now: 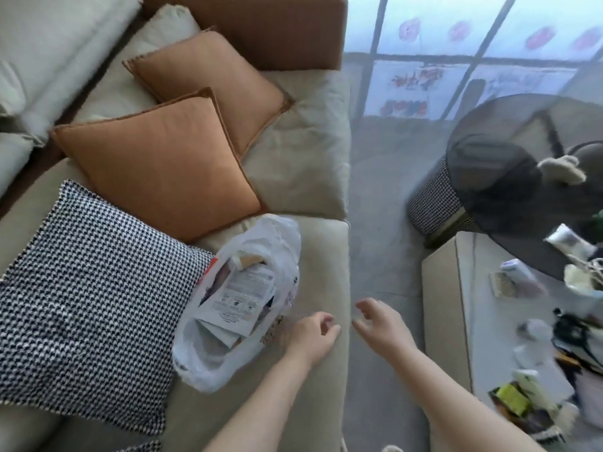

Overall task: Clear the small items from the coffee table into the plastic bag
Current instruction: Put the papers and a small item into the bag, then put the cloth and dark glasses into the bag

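My left hand [311,336] hovers just beside the plastic bag [241,308] on the sofa cushion [321,256], fingers loosely curled and empty; my right hand [380,324] hangs nearby, fingers relaxed, holding nothing, with the cluttered coffee table [456,321] to my right

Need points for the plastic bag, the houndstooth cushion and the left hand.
plastic bag [208,360]: head view, white near wall below the papers.
houndstooth cushion [88,305]: head view, middle of its face.
left hand [310,337]: head view, back of the hand.
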The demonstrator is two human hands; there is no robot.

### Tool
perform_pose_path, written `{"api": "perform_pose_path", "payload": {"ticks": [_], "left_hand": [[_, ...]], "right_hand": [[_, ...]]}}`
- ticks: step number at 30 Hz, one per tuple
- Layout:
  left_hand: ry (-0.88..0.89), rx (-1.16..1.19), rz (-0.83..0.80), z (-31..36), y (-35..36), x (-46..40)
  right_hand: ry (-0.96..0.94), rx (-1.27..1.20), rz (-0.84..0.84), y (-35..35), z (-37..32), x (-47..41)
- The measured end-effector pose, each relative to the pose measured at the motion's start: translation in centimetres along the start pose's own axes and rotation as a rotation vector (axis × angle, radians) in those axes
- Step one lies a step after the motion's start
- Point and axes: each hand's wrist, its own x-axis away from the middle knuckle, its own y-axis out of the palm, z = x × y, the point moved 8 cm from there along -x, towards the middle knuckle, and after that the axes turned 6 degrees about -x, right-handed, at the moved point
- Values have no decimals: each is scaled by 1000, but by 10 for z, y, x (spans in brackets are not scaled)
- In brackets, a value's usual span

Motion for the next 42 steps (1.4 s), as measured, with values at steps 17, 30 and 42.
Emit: {"api": "perform_pose_path", "payload": {"ticks": [17,30,42], "left_hand": [[187,-372,-162,160,190,71],[378,-498,-420,194,341,179],[498,-620,-608,136,438,237]], "right_hand": [[137,-15,136,-109,222,138],[548,-320,248,-71,389,321],[954,-756,549,32,452,473]]}}
